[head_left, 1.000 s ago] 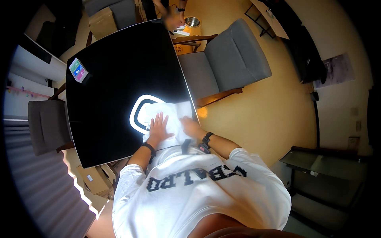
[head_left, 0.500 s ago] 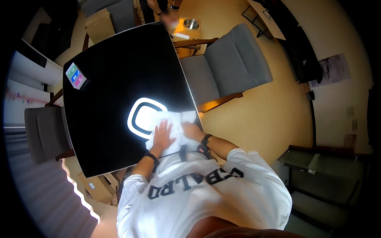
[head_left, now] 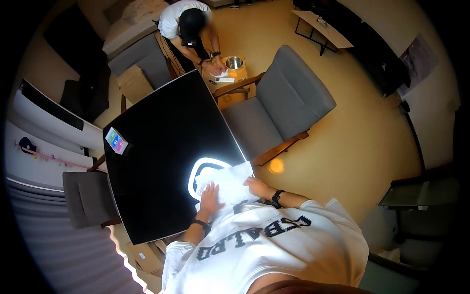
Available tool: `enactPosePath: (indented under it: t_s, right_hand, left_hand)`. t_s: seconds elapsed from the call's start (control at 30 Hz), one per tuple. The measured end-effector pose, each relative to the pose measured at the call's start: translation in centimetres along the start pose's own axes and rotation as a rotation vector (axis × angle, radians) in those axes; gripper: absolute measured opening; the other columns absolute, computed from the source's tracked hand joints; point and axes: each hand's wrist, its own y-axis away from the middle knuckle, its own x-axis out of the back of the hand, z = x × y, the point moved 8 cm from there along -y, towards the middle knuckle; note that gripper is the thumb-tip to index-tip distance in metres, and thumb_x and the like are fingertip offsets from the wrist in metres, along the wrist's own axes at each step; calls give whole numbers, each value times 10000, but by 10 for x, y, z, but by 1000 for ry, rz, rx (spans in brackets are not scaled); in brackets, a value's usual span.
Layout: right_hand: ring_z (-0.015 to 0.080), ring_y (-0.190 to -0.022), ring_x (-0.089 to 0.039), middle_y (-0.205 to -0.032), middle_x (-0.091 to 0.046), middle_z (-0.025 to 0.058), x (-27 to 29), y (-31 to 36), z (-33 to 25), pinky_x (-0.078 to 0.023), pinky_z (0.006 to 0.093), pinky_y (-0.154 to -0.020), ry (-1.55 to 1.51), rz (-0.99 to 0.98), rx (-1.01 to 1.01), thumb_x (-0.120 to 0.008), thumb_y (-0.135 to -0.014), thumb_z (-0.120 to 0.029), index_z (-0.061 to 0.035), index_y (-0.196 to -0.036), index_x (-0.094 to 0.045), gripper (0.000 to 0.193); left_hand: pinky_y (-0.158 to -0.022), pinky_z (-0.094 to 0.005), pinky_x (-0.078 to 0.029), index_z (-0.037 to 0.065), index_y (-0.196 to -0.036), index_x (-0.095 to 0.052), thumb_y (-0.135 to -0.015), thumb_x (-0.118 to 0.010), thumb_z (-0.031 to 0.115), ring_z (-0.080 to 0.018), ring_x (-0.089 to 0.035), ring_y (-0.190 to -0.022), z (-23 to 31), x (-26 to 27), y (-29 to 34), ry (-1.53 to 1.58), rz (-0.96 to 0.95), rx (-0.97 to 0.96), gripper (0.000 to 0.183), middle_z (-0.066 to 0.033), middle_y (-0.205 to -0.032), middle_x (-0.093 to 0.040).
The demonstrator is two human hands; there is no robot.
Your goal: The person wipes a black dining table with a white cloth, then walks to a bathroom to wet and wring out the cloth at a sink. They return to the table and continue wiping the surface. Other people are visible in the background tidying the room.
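A white cloth (head_left: 229,177) lies crumpled on the near right corner of the glossy black table (head_left: 152,196), close against my shirt. My left hand (head_left: 210,199) rests flat on its left part, fingers spread and pointing away from me. At the cloth's right side, by the table edge, my right hand (head_left: 256,187) has its fingers curled closed on the fabric; the fingertips are partly hidden. Just beyond the cloth, a bright ring-shaped light reflection (head_left: 192,183) shows on the tabletop, partly covered by the fabric.
On the table's left side stands a small display with coloured panels (head_left: 116,141). Grey chairs (head_left: 293,93) flank the table. Beyond it, another person (head_left: 183,24) bends over a low wooden stand with a metal bowl (head_left: 234,62), hands on something white.
My view has tilted up and shifted, bringing more of the other person into sight. My left hand stays flat on the cloth; my right hand stays at its right edge.
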Motion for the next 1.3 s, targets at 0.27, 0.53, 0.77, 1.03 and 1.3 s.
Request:
enactPosePath:
  t_s: [0.27, 0.53, 0.77, 1.03, 1.3]
  right_hand:
    - [352, -961, -586, -976, -627, 153, 6, -16, 12, -486, 416, -852, -112, -109, -14, -571, -773, -42, -34, -967, -658, 213]
    - [338, -928, -598, -956, -636, 142, 5, -14, 23, -492, 407, -819, -179, -51, -54, -576, -747, -31, -49, -929, -663, 202]
    - [347, -943, -605, -973, -637, 146, 8, -10, 14, -501, 412, -833, -127, -53, -49, -583, -770, -38, -56, -944, -661, 192]
    - [343, -953, -602, -985, -637, 149, 6, -9, 12, -497, 404, -848, -109, -38, -24, -579, -784, -40, -45, -972, -653, 203]
    - [341, -977, -596, -1013, -626, 135, 2, -9, 15, -492, 427, -855, -44, -79, 9, -575, -794, -45, -64, -1011, -642, 228]
  left_hand:
    - [-1174, -528, -219, 134, -1501, -342, -660, -848, 253, -348, -169, -1488, -5, -2, -6, 36, -2, -23, 989, -171, -1606, -190]
    - [-1165, -532, -245, 116, -1484, -367, -670, -838, 233, -360, -210, -1473, 6, 4, -2, 30, 21, -5, 948, -177, -1595, -219]
    - [-1164, -535, -243, 114, -1474, -390, -680, -819, 219, -362, -215, -1471, 3, -2, 3, 79, 60, 2, 909, -179, -1589, -235]
    - [-1177, -539, -199, 136, -1506, -348, -703, -810, 268, -365, -159, -1488, -2, -7, 2, 74, 6, 21, 936, -176, -1617, -156]
    - [-1159, -532, -234, 137, -1503, -342, -663, -839, 307, -389, -177, -1478, -5, -13, -7, 44, 14, -25, 991, -198, -1605, -178]
